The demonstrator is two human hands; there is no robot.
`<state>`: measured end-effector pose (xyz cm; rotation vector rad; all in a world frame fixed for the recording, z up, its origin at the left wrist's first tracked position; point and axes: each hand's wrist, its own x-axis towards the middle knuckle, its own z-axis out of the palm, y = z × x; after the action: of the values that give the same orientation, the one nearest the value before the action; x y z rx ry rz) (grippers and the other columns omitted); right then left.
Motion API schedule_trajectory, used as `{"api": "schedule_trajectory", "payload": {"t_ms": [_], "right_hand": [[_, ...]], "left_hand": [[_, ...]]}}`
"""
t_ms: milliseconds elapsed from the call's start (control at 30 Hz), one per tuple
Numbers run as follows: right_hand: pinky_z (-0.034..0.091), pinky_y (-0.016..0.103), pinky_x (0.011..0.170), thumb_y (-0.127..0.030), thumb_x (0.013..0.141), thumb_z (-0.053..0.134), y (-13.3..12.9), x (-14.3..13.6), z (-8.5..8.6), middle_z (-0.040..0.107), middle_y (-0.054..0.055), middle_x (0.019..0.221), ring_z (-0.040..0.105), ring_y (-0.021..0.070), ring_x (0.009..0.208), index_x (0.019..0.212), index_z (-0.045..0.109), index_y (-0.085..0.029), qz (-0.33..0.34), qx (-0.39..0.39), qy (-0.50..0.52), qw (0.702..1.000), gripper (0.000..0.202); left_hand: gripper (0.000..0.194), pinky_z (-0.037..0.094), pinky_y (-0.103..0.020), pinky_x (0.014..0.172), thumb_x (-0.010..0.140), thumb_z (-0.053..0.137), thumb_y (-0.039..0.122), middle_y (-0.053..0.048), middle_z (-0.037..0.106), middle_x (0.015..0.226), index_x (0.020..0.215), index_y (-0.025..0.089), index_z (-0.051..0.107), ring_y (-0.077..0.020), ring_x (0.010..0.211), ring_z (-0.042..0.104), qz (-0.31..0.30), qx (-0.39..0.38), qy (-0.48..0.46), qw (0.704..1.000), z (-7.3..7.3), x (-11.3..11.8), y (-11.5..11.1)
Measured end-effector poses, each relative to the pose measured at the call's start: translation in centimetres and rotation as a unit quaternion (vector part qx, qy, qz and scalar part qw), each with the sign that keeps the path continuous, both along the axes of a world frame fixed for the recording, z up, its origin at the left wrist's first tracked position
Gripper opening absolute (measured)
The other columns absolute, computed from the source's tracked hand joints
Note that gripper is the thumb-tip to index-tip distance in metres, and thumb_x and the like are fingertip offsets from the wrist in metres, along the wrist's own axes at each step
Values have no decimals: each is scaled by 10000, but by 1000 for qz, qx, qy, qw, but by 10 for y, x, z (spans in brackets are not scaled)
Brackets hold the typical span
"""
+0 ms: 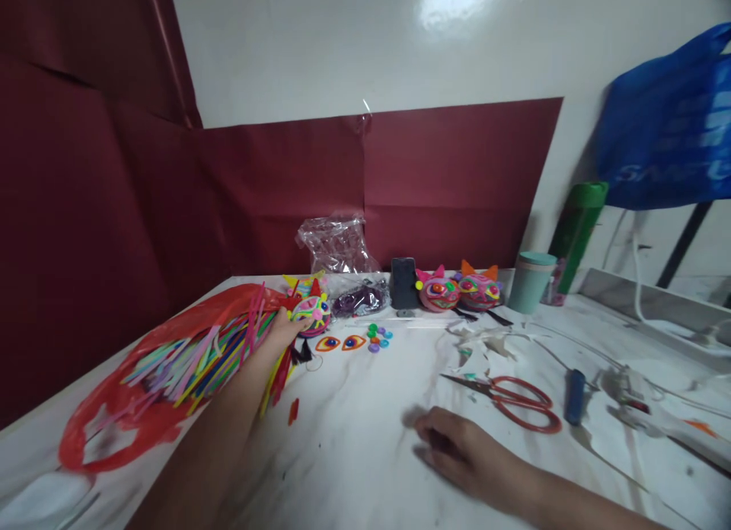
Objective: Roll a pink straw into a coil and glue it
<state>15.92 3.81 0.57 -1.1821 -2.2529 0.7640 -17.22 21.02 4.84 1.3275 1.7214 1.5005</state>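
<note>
My left hand (284,329) is closed on the edge of a decorated animal-head craft (311,314) with pink, yellow and green trim; the fingers are partly hidden. Red and yellow strips (278,381) and a black tassel (302,352) hang beneath it. Just right of it lie two flat orange-rimmed eye pieces (341,343), and beyond them several small coloured rings (379,337). My right hand (451,445) rests on the tabletop, fingers loosely curled, thumb apart from the forefinger, nothing visible between them. Red-handled scissors (522,400) lie beyond it to the right.
A red plastic bag (91,446) with many pipe cleaners (194,362) spreads at left. Along the back stand a phone (404,283), two finished-looking animal heads (458,290) and a mint cup (530,282). Paper scraps (485,347), a blue stick (575,397) and a glue gun (645,408) lie right.
</note>
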Motion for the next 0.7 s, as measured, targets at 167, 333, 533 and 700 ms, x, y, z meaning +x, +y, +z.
{"api": "schedule_trajectory", "payload": {"t_ms": [167, 333, 533, 700], "right_hand": [[403, 208, 572, -213, 787, 481, 1, 1, -6, 544, 20, 756, 485, 117, 622, 860, 543, -177, 1, 27, 30, 999, 102], [415, 197, 585, -165, 779, 476, 1, 4, -8, 549, 26, 790, 505, 112, 637, 842, 540, -177, 30, 44, 59, 997, 90], [436, 210, 643, -144, 776, 481, 3, 6, -11, 556, 44, 847, 533, 121, 698, 909, 559, -173, 49, 71, 79, 993, 157], [432, 226, 629, -182, 784, 493, 2, 6, -15, 548, 34, 806, 519, 123, 677, 895, 540, -172, 36, 83, 83, 992, 122]], "left_hand": [[861, 273, -454, 1003, 483, 762, 324, -205, 396, 1315, 1225, 117, 377, -355, 1269, 278, 95, 51, 197, 974, 5, 9, 8], [682, 185, -516, 1028, 693, 608, 343, -182, 285, 1389, 1298, 163, 348, -363, 1284, 228, 107, 92, 349, 926, 3, 9, -14], [535, 309, -353, 1012, 691, 603, 217, -98, 468, 1296, 1213, 189, 488, -256, 1199, 407, -18, 87, 456, 885, 0, -2, -8], [663, 248, -439, 1034, 659, 649, 301, -117, 378, 1370, 1274, 206, 421, -309, 1270, 298, -6, 92, 468, 879, -2, -3, -14]]}}
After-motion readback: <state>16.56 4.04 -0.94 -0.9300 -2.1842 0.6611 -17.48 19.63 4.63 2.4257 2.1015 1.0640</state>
